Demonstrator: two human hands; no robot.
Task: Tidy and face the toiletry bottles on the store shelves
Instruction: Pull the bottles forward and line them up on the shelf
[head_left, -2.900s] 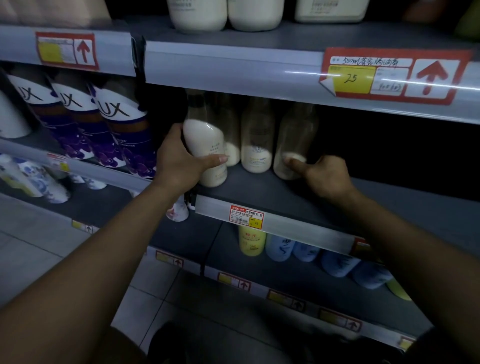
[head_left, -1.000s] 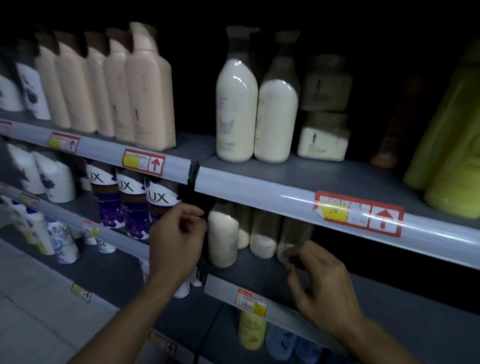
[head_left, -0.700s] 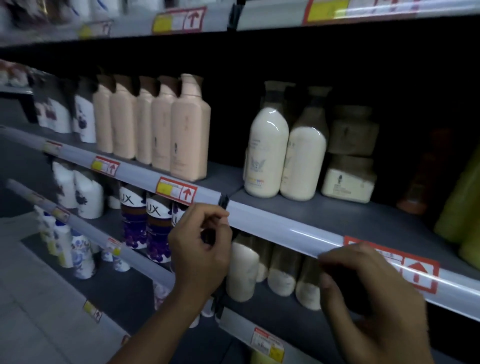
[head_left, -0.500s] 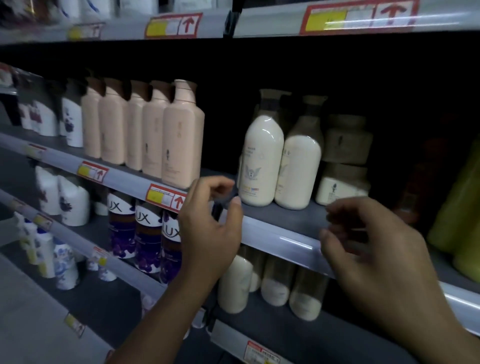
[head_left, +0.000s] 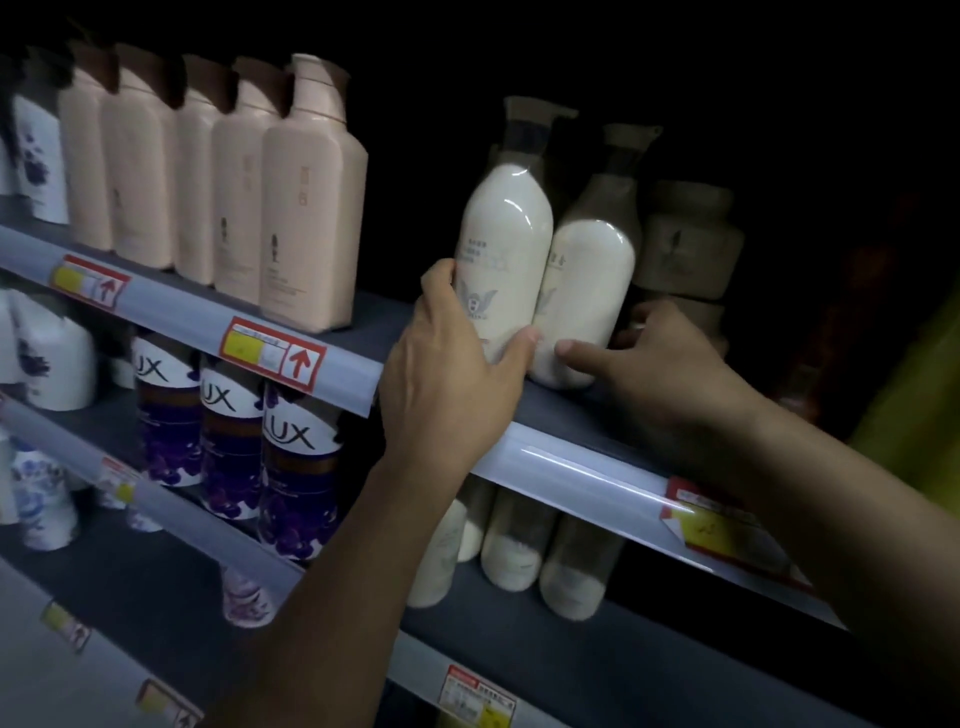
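Note:
Two tall white pump bottles stand side by side on the grey shelf (head_left: 576, 415) at chest height. My left hand (head_left: 452, 374) wraps the base of the left white bottle (head_left: 506, 244), thumb on its front and fingers on its left side. My right hand (head_left: 660, 364) is at the foot of the right white bottle (head_left: 592, 280), thumb on its lower front and fingers curled behind its right side. Both bottles are upright and touch each other.
A row of peach pump bottles (head_left: 306, 223) fills the shelf to the left. Squat jars (head_left: 685, 244) sit in shadow right of the white pair. Purple LUX bottles (head_left: 291, 467) and more white bottles (head_left: 514, 540) stand on the shelf below. Price tags (head_left: 270, 353) line the shelf rails.
My view rose from the lower shelf to the one above. Both hands left the lower white bottles, lifted past the shelf rail and closed on the two tall white bottles.

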